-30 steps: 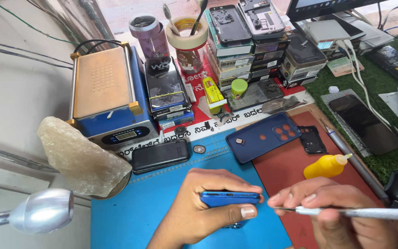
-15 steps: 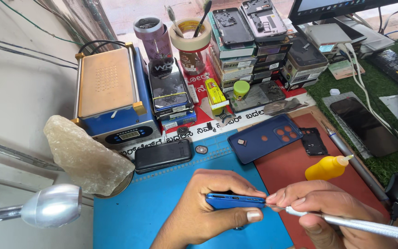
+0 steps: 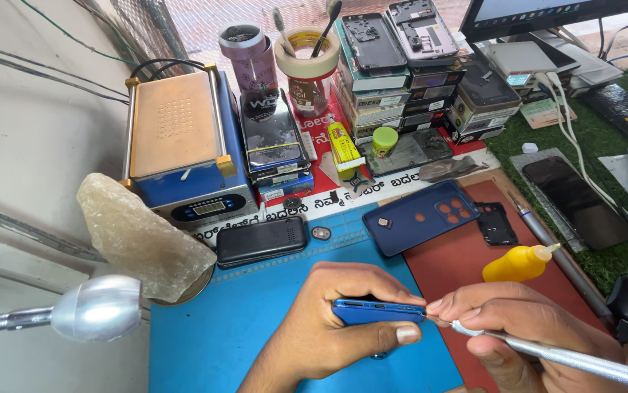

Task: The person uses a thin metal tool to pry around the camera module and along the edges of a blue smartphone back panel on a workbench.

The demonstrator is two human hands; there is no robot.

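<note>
My left hand (image 3: 328, 327) grips a blue phone (image 3: 376, 311) on its edge, just above the blue work mat (image 3: 212, 327). My right hand (image 3: 507, 320) holds a slim silver tool (image 3: 583, 360) like a pen, its tip touching the phone's right end. Beyond my hands a dark blue phone back cover (image 3: 423, 216) with orange camera holes lies flat, partly on the red mat (image 3: 459, 258). A yellow squeeze bottle (image 3: 518, 263) lies on the red mat close to my right hand.
A black rectangular device (image 3: 261, 241), a pale rock (image 3: 139, 236) and a silver lamp head (image 3: 95, 308) sit at the left. A blue heating plate machine (image 3: 179, 145), stacked phone parts (image 3: 401, 65), a tape roll cup (image 3: 306, 62) and a black phone (image 3: 576, 200) line the back and right.
The view has shifted slightly. My hands stay together on the blue phone, with the tool tip still at its right end.
</note>
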